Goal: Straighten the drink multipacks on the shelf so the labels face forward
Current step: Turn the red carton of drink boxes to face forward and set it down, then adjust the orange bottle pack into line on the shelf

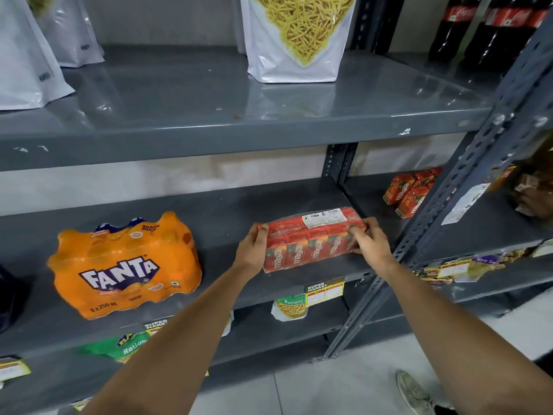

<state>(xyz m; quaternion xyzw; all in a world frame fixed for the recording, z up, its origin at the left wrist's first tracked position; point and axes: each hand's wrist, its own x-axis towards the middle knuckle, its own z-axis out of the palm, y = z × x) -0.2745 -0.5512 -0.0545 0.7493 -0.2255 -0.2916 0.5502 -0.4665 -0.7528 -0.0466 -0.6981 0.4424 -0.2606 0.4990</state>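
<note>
Both hands are on the Maaza pack (311, 244); the left hand (253, 250) clasps its left end, fingers curled over the top edge, thumb down the near side; the right hand (369, 239) grips the right end the same way, fingers wrapped over the top corner. Neither hand is open; each is closed around its end of the pack. The pack sits on the middle shelf (227, 211), near the front edge, towards the right end of the bay, its long face with the row of Maaza logos turned to the camera, a white sticker on its top; it lies slightly askew to the shelf edge. Just right of it stands the upright post (449, 187); beyond the post, in the next bay, loose Maaza cartons (410, 193) stand well apart from the pack. Left along the same shelf, well apart, the Fanta pack (125, 268) sits with its logo forward, a touch angled. Above, on the upper shelf (209, 127), a white snack pouch (294, 40) stands upright; cola bottles (484, 28) at top right. A price tag (324, 292) hangs on the shelf edge under the pack.
</note>
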